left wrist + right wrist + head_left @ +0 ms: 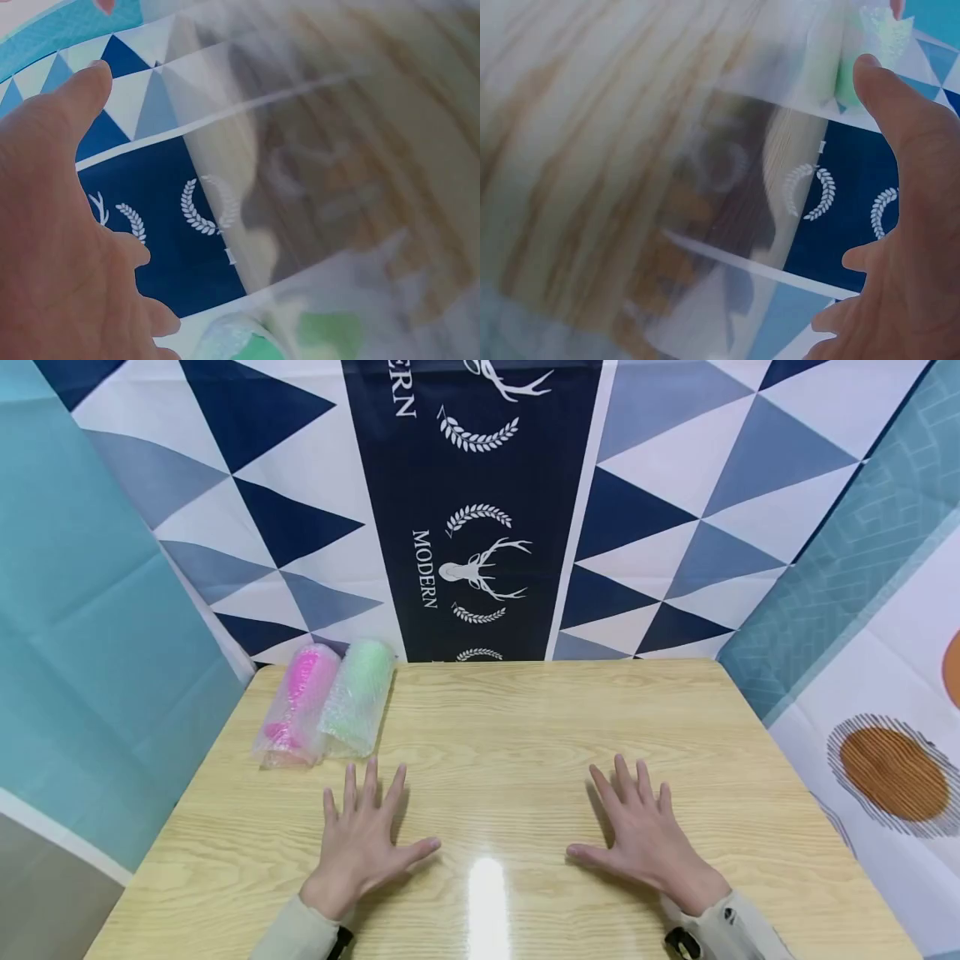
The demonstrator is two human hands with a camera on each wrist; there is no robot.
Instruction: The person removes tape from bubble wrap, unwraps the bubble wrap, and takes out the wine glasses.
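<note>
Both hands are spread over the wooden table, palms down and apart. My left hand has its fingers splayed and holds nothing. Just beyond its fingertips lie two bubble-wrapped rolls side by side, a pink one and a pale green one. On the other side my right hand lies with fingers fanned out, also holding nothing. The left wrist view has the left hand at its left edge, with the green roll below. In the right wrist view the right hand shows at the right.
A patterned curtain with triangles and deer prints hangs behind the table's far edge. Teal cloth closes the left side. Cloth with brown ovals hangs on the right. A bright reflection lies on the tabletop between the hands.
</note>
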